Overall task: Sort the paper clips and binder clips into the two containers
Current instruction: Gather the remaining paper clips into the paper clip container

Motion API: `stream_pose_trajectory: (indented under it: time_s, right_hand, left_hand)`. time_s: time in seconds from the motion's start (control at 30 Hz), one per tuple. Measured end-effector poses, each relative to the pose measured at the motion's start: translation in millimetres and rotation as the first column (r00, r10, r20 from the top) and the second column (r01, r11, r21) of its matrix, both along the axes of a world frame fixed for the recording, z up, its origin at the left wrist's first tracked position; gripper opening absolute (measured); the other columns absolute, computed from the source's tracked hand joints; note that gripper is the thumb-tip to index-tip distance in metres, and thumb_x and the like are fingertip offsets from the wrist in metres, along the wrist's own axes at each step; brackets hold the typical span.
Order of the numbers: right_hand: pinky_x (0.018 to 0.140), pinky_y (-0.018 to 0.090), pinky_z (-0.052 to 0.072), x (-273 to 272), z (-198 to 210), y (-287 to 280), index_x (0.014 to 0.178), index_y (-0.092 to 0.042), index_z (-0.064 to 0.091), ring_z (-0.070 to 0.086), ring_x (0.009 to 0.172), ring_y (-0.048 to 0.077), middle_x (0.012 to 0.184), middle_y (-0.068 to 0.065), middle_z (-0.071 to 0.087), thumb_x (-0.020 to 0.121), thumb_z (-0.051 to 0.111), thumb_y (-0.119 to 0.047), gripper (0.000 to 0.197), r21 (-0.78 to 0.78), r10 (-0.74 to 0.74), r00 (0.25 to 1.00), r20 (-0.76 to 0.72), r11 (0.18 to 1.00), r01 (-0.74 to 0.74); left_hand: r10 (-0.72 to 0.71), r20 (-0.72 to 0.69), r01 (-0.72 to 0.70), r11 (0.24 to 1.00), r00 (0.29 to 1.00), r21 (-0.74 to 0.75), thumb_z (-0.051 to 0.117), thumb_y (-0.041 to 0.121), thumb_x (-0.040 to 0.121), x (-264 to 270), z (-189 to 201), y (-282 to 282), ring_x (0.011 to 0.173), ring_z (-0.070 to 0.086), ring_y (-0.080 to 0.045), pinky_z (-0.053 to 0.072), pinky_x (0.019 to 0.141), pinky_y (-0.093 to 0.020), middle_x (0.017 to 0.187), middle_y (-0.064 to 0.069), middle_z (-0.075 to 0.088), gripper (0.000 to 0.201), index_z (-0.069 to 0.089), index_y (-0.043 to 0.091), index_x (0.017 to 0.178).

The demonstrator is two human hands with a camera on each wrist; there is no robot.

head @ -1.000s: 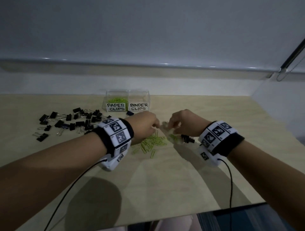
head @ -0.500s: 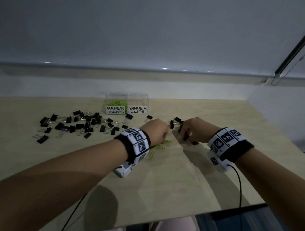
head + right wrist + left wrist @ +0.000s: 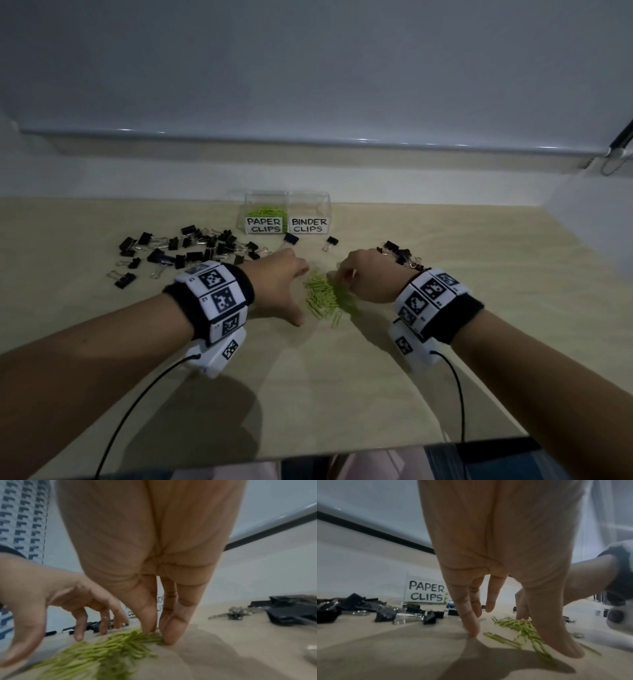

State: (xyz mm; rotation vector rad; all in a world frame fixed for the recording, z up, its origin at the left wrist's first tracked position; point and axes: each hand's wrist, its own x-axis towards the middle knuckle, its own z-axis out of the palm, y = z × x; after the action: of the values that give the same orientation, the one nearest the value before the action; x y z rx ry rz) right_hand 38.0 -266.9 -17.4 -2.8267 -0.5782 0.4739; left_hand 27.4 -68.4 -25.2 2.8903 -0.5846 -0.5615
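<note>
A pile of green paper clips lies on the wooden table between my hands. My left hand is spread at the pile's left side, thumb stretched back, fingertips on the wood. My right hand points down with straight, bunched fingertips touching the pile's right edge; no clip is lifted. Two clear containers stand behind: PAPER CLIPS, with green clips inside, and BINDER CLIPS. Black binder clips lie scattered to the left, and a smaller heap beyond my right wrist.
Two single binder clips lie just in front of the containers. A wall with a ledge rises behind the table. The table's front edge runs close to my body. Cables hang from both wrist cameras.
My right hand has come back left from the small binder clip heap to the paper clip pile. My left hand has spread open beside the pile.
</note>
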Motion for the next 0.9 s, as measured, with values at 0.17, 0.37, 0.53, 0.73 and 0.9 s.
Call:
stream_pose_trajectory:
  time_s: [0.17,0.37,0.53,0.73,0.9]
  right_hand:
    - [0.091,0.036,0.048,-6.4,-1.5,8.0,0.125,-0.020,0.055,0.053,0.101,0.022,0.114,0.004,0.049,0.066,0.080,-0.044,0.069,-0.042,0.054,0.998,-0.036,0.998,-0.055]
    - [0.076,0.030,0.047,-5.5,0.9,12.6,0.102,-0.012,0.069,0.057,0.088,0.022,0.099,0.005,0.061,0.075,0.072,-0.016,0.027,-0.036,0.128,0.991,0.050,0.991,-0.126]
    - [0.061,0.015,0.041,-2.4,-3.6,1.9,0.090,-0.010,0.072,0.056,0.075,0.010,0.087,0.001,0.069,0.075,0.072,-0.010,0.015,0.072,0.115,0.991,0.065,0.990,-0.120]
    - [0.074,0.026,0.054,6.9,-4.6,-10.6,0.082,-0.010,0.073,0.067,0.074,0.016,0.072,-0.004,0.068,0.074,0.077,-0.015,0.009,0.206,0.008,1.000,-0.009,0.978,-0.006]
    - [0.060,0.020,0.052,17.3,4.8,-13.2,0.076,-0.003,0.074,0.059,0.052,0.003,0.062,0.000,0.067,0.074,0.076,-0.003,0.003,0.462,-0.093,0.986,-0.141,0.875,0.149]
  left_hand:
    - [-0.034,0.021,0.035,0.997,0.999,-0.073,0.082,0.051,0.060,-0.9,-3.1,-13.1,0.103,0.050,-0.018,0.047,0.089,-0.033,0.114,0.003,0.042,0.084,0.048,0.020,0.130]
    - [-0.048,0.032,0.051,0.990,0.998,-0.128,0.081,0.037,0.070,7.4,-0.5,-26.8,0.087,0.053,-0.020,0.040,0.071,-0.028,0.098,-0.004,0.055,0.048,0.062,0.010,0.105]
    - [-0.051,0.035,0.057,0.982,0.998,-0.181,0.076,0.025,0.079,8.3,-1.7,-25.2,0.078,0.055,-0.016,0.041,0.067,-0.023,0.091,-0.005,0.065,0.026,0.067,0.008,0.098]
    - [-0.036,0.002,0.035,0.959,0.999,-0.280,0.074,0.018,0.081,10.8,2.1,-8.3,0.070,0.056,-0.009,0.041,0.056,-0.013,0.080,0.003,0.062,0.016,0.069,0.010,0.093]
    - [0.049,-0.013,-0.049,0.897,0.999,-0.439,0.075,0.020,0.081,19.8,19.4,13.5,0.069,0.056,0.000,0.048,0.068,-0.017,0.076,0.011,0.061,0.018,0.071,0.010,0.094]
